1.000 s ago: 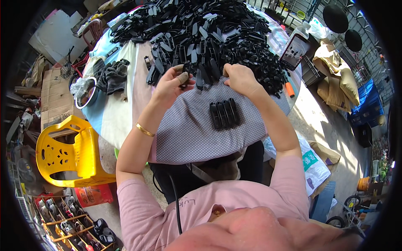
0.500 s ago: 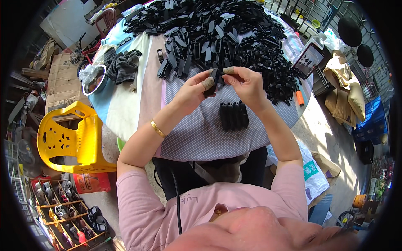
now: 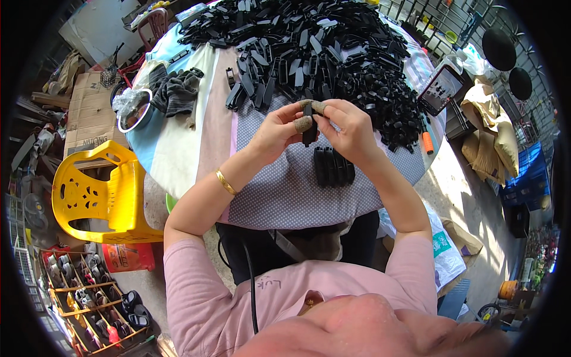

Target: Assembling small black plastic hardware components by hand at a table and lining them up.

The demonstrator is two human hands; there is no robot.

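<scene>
Between my fingers, above the cloth-covered table, stands a slim black plastic part (image 3: pixel 308 130), held upright. My left hand (image 3: pixel 282 131) grips it from the left, with tape wrapped on thumb and finger. On the other side, my right hand (image 3: pixel 344 127) presses its fingertips against the upper end of the part; a taped finger shows there. Whether a small piece sits under those fingertips is hidden. Nearer to me than the hands, several black parts (image 3: pixel 334 167) lie side by side in a neat row. Beyond the hands spreads a big heap of loose black plastic parts (image 3: pixel 297 53).
Small black pieces (image 3: pixel 395 116) pile up at the heap's right, near an orange-handled tool (image 3: pixel 427 143) and a propped phone (image 3: pixel 441 89). Dark gloves (image 3: pixel 176 90) and a white bowl (image 3: pixel 135 122) lie on the left. A yellow chair (image 3: pixel 122 196) stands beside the table (image 3: pixel 285 208).
My right hand has moved slightly left and its fingers now meet the left hand's at the part's top. The black part has turned from tilted to upright.
</scene>
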